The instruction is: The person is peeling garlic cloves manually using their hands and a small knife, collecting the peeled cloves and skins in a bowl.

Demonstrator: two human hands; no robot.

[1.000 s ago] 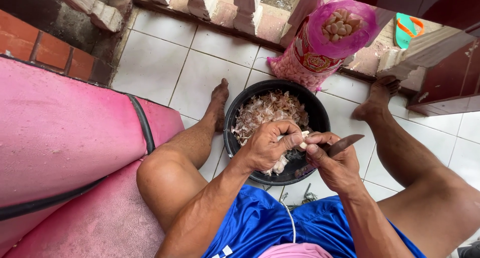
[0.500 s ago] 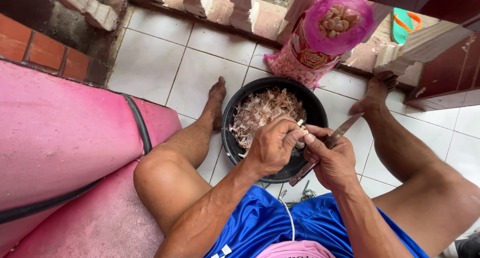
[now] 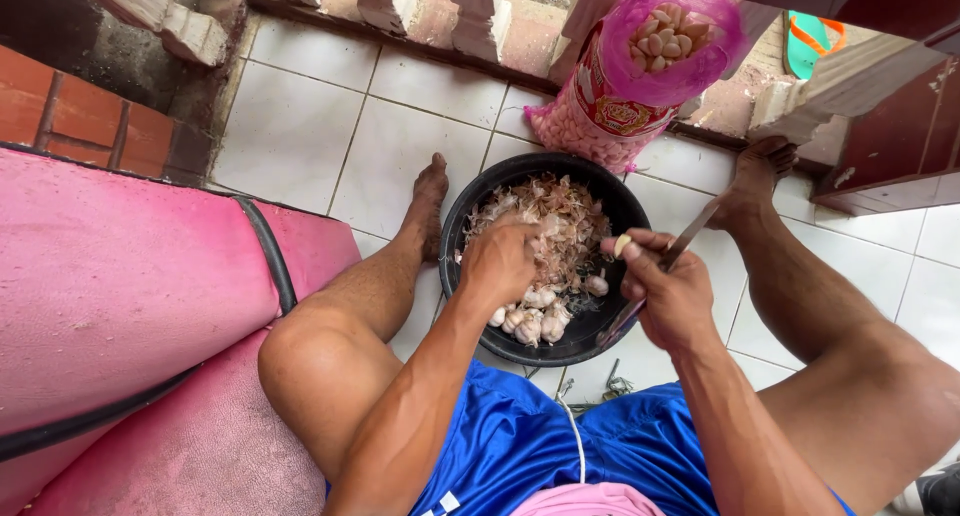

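Black bowl (image 3: 470,216) of garlic skins between feet, bare tile beyond rim. Left hand (image 3: 497,263) fingers down in skins, grip unclear. Right hand (image 3: 668,294) clamps knife (image 3: 690,238) plus peeled clove (image 3: 622,244). Pink mesh garlic sack (image 3: 640,76) against railing.

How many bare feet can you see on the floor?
2. The left foot rests on the white tiles beside the black bowl, on its left. The right foot lies at the bowl's other side, near the pink bag of garlic. None seem hidden.
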